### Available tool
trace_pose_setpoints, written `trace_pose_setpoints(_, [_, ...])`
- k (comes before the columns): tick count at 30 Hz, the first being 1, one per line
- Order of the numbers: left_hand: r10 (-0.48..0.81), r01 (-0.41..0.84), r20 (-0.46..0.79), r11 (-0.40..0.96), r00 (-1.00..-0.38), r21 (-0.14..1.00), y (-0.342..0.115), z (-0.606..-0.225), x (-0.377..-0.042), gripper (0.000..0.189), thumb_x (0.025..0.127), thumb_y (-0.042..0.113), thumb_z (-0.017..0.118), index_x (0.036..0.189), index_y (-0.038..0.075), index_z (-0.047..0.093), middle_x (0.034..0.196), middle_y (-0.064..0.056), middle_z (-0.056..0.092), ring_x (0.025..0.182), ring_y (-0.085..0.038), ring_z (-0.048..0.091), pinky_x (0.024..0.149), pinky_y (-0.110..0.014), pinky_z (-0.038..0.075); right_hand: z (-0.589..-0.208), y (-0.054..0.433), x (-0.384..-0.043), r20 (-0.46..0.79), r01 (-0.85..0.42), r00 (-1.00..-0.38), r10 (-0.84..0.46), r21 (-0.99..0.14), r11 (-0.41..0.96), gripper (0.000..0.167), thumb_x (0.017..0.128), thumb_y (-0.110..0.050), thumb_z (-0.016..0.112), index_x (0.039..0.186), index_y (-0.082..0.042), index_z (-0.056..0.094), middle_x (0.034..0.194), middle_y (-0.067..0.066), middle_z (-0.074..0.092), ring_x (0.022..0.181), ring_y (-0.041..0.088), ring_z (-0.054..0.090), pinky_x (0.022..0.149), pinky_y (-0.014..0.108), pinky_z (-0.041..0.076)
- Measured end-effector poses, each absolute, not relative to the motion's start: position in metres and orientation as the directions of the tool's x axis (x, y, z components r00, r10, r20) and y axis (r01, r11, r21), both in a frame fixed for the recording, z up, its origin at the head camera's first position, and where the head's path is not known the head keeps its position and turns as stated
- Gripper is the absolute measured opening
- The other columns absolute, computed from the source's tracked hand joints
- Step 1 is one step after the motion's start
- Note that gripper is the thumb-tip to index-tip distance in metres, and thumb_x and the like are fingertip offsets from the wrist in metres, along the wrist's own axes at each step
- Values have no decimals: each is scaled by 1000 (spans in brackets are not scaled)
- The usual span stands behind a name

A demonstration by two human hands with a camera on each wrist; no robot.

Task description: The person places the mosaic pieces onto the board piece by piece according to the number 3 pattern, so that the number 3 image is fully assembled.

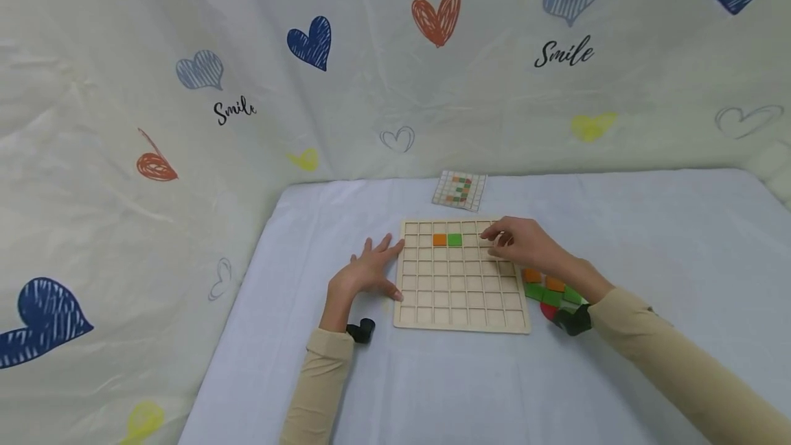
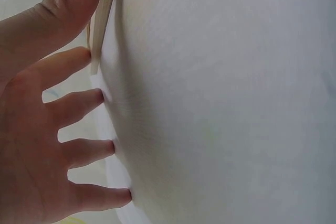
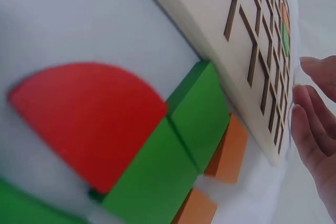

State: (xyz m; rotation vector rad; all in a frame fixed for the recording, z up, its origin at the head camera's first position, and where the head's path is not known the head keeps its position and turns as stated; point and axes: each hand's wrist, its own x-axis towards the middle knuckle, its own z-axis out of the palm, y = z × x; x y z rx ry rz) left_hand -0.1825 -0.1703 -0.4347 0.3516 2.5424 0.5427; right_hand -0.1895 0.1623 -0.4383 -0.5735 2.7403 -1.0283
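Note:
A wooden grid board [image 1: 459, 321] lies on the table with an orange square tile [image 1: 439, 240] and a green square tile [image 1: 454, 240] side by side in its second row. Along the board's left edge my left hand [image 1: 366, 272] is spread wide. Its thumb and index finger touch the edge, while the other fingertips rest on the cloth in the left wrist view. My right hand [image 1: 525, 242] hovers over the board's upper right part, fingers loosely bent. Between its thumb and fingers [image 3: 302, 95] no tile shows.
Right of the board lie loose green tiles [image 1: 552, 297], orange tiles [image 1: 555, 283] and a red rounded piece [image 3: 89, 119], partly under my right wrist. Behind the board sits a pattern card [image 1: 460, 190]. A white cloth with printed hearts hangs at the back.

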Motion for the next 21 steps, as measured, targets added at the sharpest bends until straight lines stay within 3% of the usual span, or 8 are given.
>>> trace_pose_setpoints(6, [340, 136, -433, 890, -835, 436, -168, -432, -183, 112, 75, 28, 93, 165, 24, 26, 174, -6, 7, 159, -43, -5, 121, -73, 8, -437, 175, -180, -17, -279, -923, -385, -660, 698, 26, 91, -8, 76, 116, 0, 73, 110, 13, 73, 92, 25, 67, 79, 37, 56])
trace_pose_setpoints(21, [334, 129, -435, 891, -836, 436, -168, -436, -183, 113, 75, 29, 93, 165, 26, 26, 174, -5, 6, 159, -43, -6, 121, -73, 8, -436, 225, -155, -19, -235, -950, -310, -607, 759, 26, 88, -7, 76, 113, 0, 74, 107, 11, 73, 89, 22, 65, 72, 29, 54])
